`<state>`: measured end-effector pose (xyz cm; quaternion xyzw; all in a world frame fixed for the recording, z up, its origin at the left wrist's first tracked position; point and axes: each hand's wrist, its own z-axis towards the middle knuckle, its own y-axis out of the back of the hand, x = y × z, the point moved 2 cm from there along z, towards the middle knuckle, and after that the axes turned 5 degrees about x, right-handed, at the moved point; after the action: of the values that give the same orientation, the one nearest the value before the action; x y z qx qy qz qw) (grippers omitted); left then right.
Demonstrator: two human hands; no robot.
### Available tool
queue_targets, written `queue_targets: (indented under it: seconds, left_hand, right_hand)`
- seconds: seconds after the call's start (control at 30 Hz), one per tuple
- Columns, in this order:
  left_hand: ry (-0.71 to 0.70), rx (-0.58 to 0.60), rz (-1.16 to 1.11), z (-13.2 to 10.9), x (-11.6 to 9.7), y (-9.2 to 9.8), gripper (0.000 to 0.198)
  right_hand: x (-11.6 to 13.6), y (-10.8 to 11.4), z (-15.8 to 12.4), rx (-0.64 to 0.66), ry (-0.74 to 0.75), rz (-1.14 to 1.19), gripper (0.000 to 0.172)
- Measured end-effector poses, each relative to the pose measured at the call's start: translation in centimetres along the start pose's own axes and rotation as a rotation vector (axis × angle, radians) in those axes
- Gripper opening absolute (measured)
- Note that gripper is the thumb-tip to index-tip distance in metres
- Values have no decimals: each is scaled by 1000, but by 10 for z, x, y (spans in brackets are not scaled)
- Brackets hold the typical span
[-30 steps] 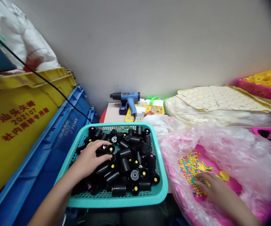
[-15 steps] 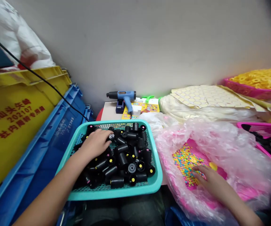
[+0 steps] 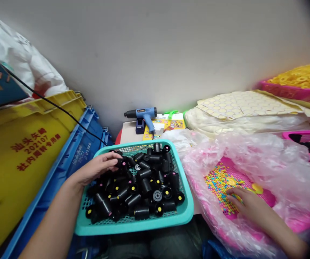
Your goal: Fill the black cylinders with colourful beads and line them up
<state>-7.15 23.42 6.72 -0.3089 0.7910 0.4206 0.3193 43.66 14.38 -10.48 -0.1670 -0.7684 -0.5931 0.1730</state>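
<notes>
My left hand (image 3: 102,166) is at the left side of a turquoise basket (image 3: 188,205), its fingers closed around a black plastic cylinder (image 3: 121,163) with a pink dot in its end. Many similar black cylinders (image 3: 145,187) lie jumbled in the basket, some showing yellow or pink dots. On the right, my right hand (image 3: 249,203) reaches over small coloured beads (image 3: 217,183) in a pink basket (image 3: 269,196) lined with clear plastic. Its thumb and forefinger are slightly apart at the beads, and nothing shows between them. Yellow discs (image 3: 257,188) lie among the beads.
A blue heat gun (image 3: 147,114) stands behind the turquoise basket, beside yellow printed cards (image 3: 171,125). Yellow (image 3: 36,133) and blue crates (image 3: 63,172) line the left, with a black cable across them. Sticker sheets (image 3: 241,104) and pink baskets of parts (image 3: 292,91) are at right.
My left hand has drawn back left and lifted from among the cylinders, now with one in its fingers. My right hand stays at the beads. The view has shifted slightly.
</notes>
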Motion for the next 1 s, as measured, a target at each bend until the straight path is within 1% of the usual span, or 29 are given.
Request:
queue_targets:
  seconds: [0.03,0.07,0.13,0.17,0.2,0.23,0.27,0.3,0.33,0.37,0.4,0.43,0.47,0.5,0.57,0.63,0.77,0.83,0.93,1.0]
  left_hand:
    - [14,-32,91,1,0,0,45]
    - [27,-105,222,3,-1,1,45]
    - [27,-300,565,7,-4,-2,39]
    - [11,-360,738,9,-6,-7,34]
    - [-10,-365,888,11,-7,-15,29]
    - [-29,-323,1007,13,-6,-23,26]
    - [-37,-254,1088,16,-5,-33,27]
    - [-35,-193,1139,19,-3,-41,31]
    - [-25,-160,1174,22,-1,-48,37]
    - [-14,-154,1201,24,1,-52,42]
    - [-9,-158,1220,26,2,-55,42]
    - [-11,-159,1236,28,3,-55,37]
    - [-13,-165,1245,29,3,-54,33]
    - [-7,-177,1248,29,3,-51,33]
    - [28,-199,1240,29,3,-44,41]
    - [56,-192,1228,29,4,-39,46]
    - [38,-146,1203,28,8,-27,35]
    - [25,-148,1048,23,13,-16,37]
    - [1,-158,649,10,20,5,48]
    - [-13,-226,438,1,21,15,56]
  right_hand:
    - [-1,-2,0,1,5,-6,34]
    - [-2,-3,0,5,8,-14,35]
    - [-2,-4,-1,19,3,-29,36]
    - [-2,-4,-2,29,-3,-35,37]
    - [-2,-4,-3,38,-7,-38,37]
    - [-1,-4,-3,43,-10,-39,37]
    - [-1,-4,-3,47,-11,-41,36]
    - [-1,-4,-3,50,-11,-43,36]
    - [-1,-4,-3,54,-10,-47,37]
    - [-1,-5,-2,59,-10,-52,37]
    - [-2,-6,-2,61,-9,-57,37]
    - [-3,-7,-1,61,-5,-60,37]
    - [-4,-7,-1,58,4,-61,37]
    - [-5,-8,-1,52,16,-59,36]
    - [-6,-8,-1,43,38,-57,35]
    - [-6,-8,-1,44,42,-61,34]
    - [-4,-8,-1,46,48,-72,34]
    - [-4,-8,-1,38,54,-74,35]
    - [-7,-10,0,25,71,-69,35]
    - [-9,-12,1,24,83,-67,35]
